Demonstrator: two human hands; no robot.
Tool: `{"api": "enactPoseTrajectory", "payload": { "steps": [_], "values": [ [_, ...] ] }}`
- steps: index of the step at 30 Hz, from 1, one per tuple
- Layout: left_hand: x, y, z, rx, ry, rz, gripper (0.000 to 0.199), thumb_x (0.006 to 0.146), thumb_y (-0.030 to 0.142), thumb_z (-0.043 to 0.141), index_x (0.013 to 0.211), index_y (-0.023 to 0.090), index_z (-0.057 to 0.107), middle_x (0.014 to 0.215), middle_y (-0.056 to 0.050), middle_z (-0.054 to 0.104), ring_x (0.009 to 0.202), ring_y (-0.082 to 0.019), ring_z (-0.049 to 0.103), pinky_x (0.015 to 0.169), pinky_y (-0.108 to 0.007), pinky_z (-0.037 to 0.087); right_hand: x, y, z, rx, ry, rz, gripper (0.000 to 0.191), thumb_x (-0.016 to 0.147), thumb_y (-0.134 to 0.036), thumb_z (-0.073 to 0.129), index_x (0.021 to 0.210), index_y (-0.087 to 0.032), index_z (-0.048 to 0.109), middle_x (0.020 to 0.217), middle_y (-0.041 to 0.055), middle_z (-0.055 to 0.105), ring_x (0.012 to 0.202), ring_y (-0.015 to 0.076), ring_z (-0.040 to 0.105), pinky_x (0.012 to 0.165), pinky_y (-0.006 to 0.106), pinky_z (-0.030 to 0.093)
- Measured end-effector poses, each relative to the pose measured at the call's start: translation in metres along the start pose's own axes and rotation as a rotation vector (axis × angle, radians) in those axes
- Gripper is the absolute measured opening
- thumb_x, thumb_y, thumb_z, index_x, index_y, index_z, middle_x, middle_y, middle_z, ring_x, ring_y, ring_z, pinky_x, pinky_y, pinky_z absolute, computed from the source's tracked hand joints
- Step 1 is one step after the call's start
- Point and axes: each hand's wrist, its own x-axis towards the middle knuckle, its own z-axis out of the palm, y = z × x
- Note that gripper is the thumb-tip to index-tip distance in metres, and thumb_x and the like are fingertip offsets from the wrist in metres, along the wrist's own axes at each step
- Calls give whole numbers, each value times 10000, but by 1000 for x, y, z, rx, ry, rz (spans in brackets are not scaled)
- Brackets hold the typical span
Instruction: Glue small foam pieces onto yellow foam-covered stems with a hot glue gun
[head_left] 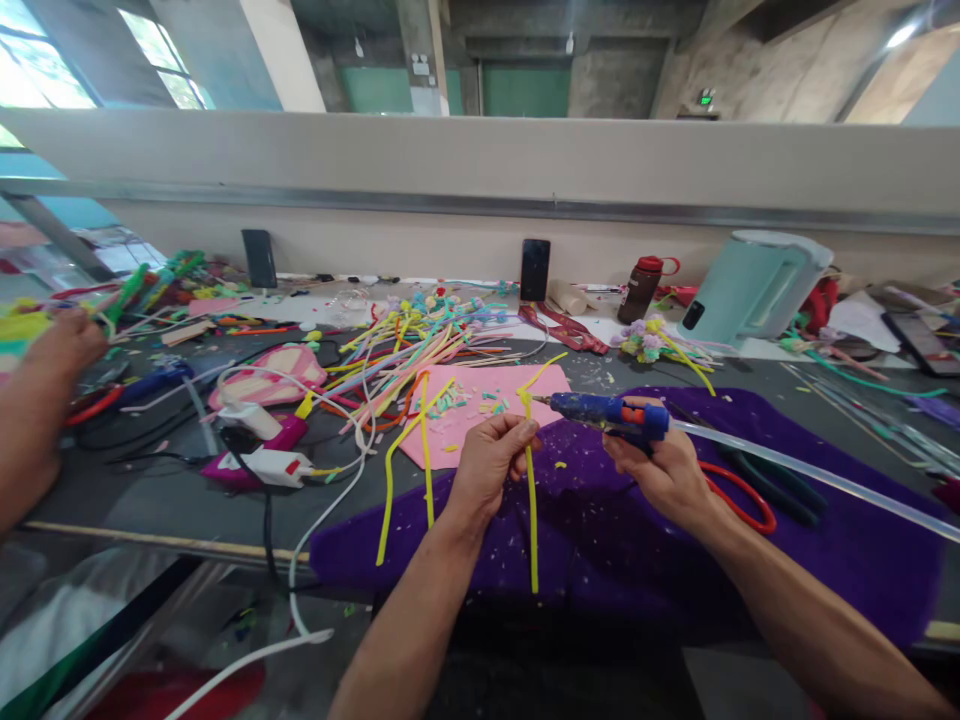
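My left hand [491, 455] pinches a yellow pipe cleaner [532, 530], which hangs down over the purple cloth [600, 520]. In my right hand [664, 470] is a blue hot glue gun [600, 410], its nozzle close to the top of that pipe cleaner; whether they touch I cannot tell. A long clear glue stick [810, 470] sticks out of the gun's back end. Left of my left hand, more bent yellow pipe cleaners [387, 500] lie across the pink sheet [517, 385] and the cloth. Small cut pieces [450, 400] are scattered on the sheet.
Red-handled pliers [750, 500] lie on the cloth at right. Bundled coloured pipe cleaners [420, 340], a propped phone [535, 268], a bottle [641, 290] and a teal kettle [754, 285] stand behind. Power plugs with cables [277, 465] lie left, near another person's hand [67, 345].
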Motion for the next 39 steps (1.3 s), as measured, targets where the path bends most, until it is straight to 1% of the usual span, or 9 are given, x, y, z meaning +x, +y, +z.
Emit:
{"api": "enactPoseTrajectory", "payload": {
  "steps": [14,20,25,28,31,33,35,37,39],
  "values": [
    [0,-1,-1,7,12,-12,244,674,376,660,671,144,582,568,24,598,353,-18,404,337,-133,276,3,-3,-2,-41,-39,-24,280,801,-311,519,1040,-170,476,810,42,577,668,170,572,582,272,439],
    [0,0,0,4,0,-10,257,664,385,665,663,140,588,566,18,600,356,-19,409,340,-139,276,3,-2,-2,-20,-32,2,274,806,-324,515,1033,-173,493,769,37,584,637,167,572,573,274,443],
    [0,1,0,-10,21,6,270,657,398,666,645,139,592,546,24,591,346,-16,397,336,-145,262,4,-4,-3,-3,-84,21,295,788,-334,536,1023,-155,526,681,22,593,563,149,551,532,261,425],
    [0,2,0,-35,56,38,262,663,386,665,639,135,589,566,21,599,348,-14,387,339,-152,265,9,0,-8,55,-61,108,285,779,-374,546,945,-144,577,607,8,583,529,136,538,517,252,416],
    [0,3,0,-51,61,54,244,679,365,658,643,134,589,566,22,598,354,-17,389,340,-153,266,23,9,-10,164,-25,241,281,746,-407,575,840,-142,586,571,-6,571,500,117,526,487,232,407],
    [0,3,0,-57,53,58,229,688,354,652,650,136,590,572,24,600,355,-15,390,336,-151,259,37,17,-7,298,-74,323,309,720,-408,600,886,-150,563,584,-20,576,463,97,513,442,210,392],
    [0,3,-1,-61,52,67,224,694,349,647,646,138,590,567,29,595,351,-13,386,334,-151,256,51,27,-1,387,-181,415,300,706,-404,609,849,-145,561,542,-25,560,421,86,491,394,191,363],
    [0,3,-1,-64,53,80,228,698,349,642,634,137,587,554,30,583,350,-14,380,334,-151,257,63,38,9,456,-263,477,276,684,-368,625,818,-134,567,563,-7,580,435,87,506,412,193,401],
    [0,4,-2,-65,50,84,230,699,349,640,632,135,586,547,28,569,356,-18,381,333,-152,260,71,49,20,461,-275,480,255,669,-337,634,806,-131,573,602,11,604,485,98,542,458,202,446]
  ]
}}
